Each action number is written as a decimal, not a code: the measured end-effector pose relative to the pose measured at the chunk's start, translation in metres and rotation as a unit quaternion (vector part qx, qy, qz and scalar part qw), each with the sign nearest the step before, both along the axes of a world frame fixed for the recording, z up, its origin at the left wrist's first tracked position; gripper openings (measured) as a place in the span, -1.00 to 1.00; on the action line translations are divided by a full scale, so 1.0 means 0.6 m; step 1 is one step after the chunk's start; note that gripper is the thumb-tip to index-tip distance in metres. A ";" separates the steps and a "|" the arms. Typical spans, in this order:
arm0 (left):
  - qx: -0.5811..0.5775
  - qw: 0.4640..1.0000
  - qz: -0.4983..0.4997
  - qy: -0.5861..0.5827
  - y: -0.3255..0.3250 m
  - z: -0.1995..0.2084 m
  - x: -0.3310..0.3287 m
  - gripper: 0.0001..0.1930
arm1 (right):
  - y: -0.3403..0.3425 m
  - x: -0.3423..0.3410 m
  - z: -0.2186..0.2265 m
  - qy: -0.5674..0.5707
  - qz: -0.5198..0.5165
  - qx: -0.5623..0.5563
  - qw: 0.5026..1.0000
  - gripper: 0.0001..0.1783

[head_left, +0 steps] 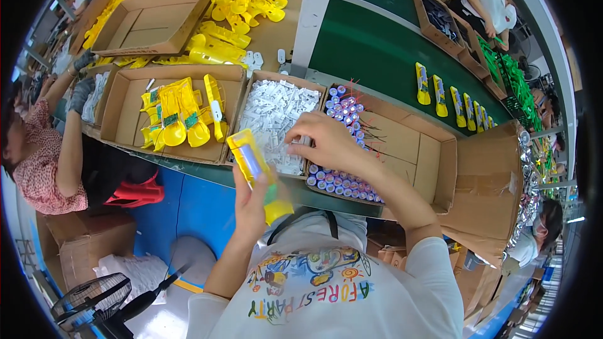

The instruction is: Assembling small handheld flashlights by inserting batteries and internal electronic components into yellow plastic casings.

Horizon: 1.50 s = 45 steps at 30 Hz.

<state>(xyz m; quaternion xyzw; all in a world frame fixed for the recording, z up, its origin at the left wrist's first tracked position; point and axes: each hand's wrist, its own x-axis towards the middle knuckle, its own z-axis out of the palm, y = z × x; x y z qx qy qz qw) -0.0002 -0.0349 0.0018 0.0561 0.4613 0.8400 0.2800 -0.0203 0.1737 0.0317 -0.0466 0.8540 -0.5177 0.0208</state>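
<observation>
My left hand grips a yellow plastic housing, tilted, with a purple cylindrical battery lying in its open side. The housing's lower end and a green part on it are smeared by motion. My right hand is over the box of small white plastic parts, its thumb and bent fingers close together in a pinch. Whatever lies between those fingertips is too small to make out. Just right of this hand, purple batteries with red wires stand packed in a cardboard box.
Left of the white parts, a cardboard box holds yellow housings with green boards. Beyond it lie more yellow shells. Yellow units line a green conveyor. A gloved co-worker sits at left; a fan stands below.
</observation>
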 end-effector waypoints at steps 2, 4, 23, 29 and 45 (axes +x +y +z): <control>0.004 0.999 0.035 -0.018 -0.001 -0.006 -0.006 -0.62 | 0.005 -0.008 -0.027 0.131 0.088 0.317 0.935 -0.89; 0.019 0.999 0.023 -0.018 0.005 -0.002 -0.003 -0.61 | 0.008 -0.010 -0.027 0.130 0.079 0.290 0.945 -0.88; -0.050 0.992 -0.109 0.036 0.037 -0.004 0.005 -0.60 | 0.032 0.011 0.007 -0.132 -0.064 -0.309 0.940 -0.84; -0.103 0.978 -0.130 0.127 0.051 -0.014 0.010 -0.56 | 0.016 0.042 -0.008 -0.079 -0.146 -0.359 0.919 -0.68; 0.090 0.938 -0.336 0.003 0.127 0.012 0.006 -0.41 | 0.103 0.054 0.049 -0.112 -0.038 -0.301 0.946 -0.79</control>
